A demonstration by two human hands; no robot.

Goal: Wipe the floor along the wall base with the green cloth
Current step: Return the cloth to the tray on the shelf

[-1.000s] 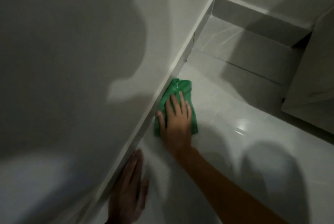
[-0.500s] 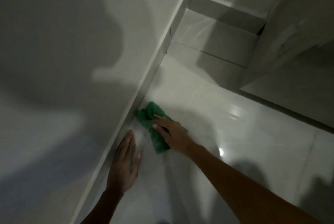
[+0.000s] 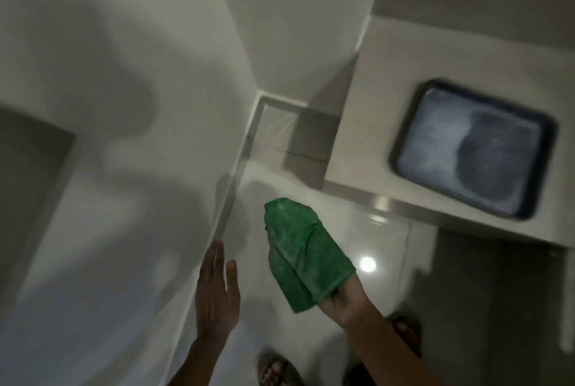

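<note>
1. Green cloth (image 3: 306,256) hung limp from the right hand (image 3: 345,300), clear of the floor (image 3: 382,248), near the wall base (image 3: 239,174).
2. Right grip clenched its lower end; left hand (image 3: 216,289) was spread, holding nothing.
3. Soft, light, probably floppy: best bunched under a flat palm.

green cloth (image 3: 306,256) lifted off floor (image 3: 385,248), person now standing

Green cloth (image 3: 306,256) crumpled, draped over right hand (image 3: 345,301), off floor (image 3: 382,248).
</note>
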